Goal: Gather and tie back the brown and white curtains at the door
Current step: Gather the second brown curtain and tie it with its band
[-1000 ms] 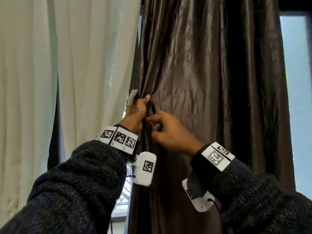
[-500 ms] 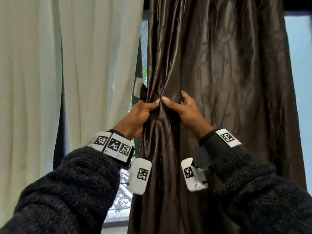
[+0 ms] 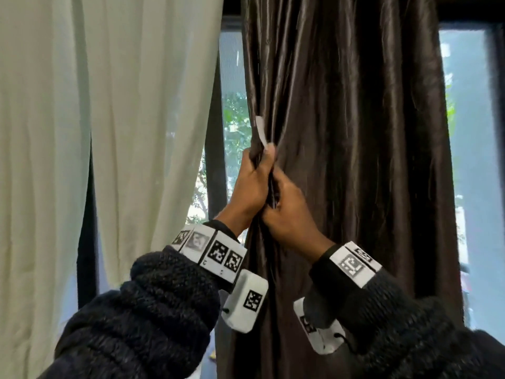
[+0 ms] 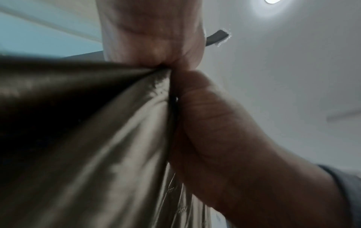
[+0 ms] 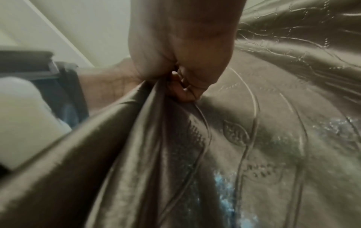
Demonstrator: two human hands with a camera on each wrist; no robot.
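Note:
The shiny brown curtain [image 3: 347, 138] hangs at centre right. My left hand [image 3: 255, 181] grips its bunched left edge, with a small pale tab [image 3: 261, 132] sticking up above the fist. Directly below and to the right, my right hand [image 3: 285, 214] grips the same gathered folds, touching the left hand. In the left wrist view the left hand [image 4: 156, 46] clenches the brown curtain [image 4: 87, 123], the other hand pressed beside it. In the right wrist view the right hand [image 5: 181, 58] pinches the embroidered brown curtain [image 5: 254, 138]. The white curtain [image 3: 109, 119] hangs loose on the left.
A dark door frame post [image 3: 216, 160] and glass with green foliage [image 3: 235, 127] show in the gap between the curtains. More bright glass [image 3: 478, 160] lies right of the brown curtain. A ceiling light [image 4: 271, 1] shines overhead.
The brown curtain's left edge has been bunched tighter. My hands have closed in from thumb-to-thumb to one fist stacked above the other on the gathered folds.

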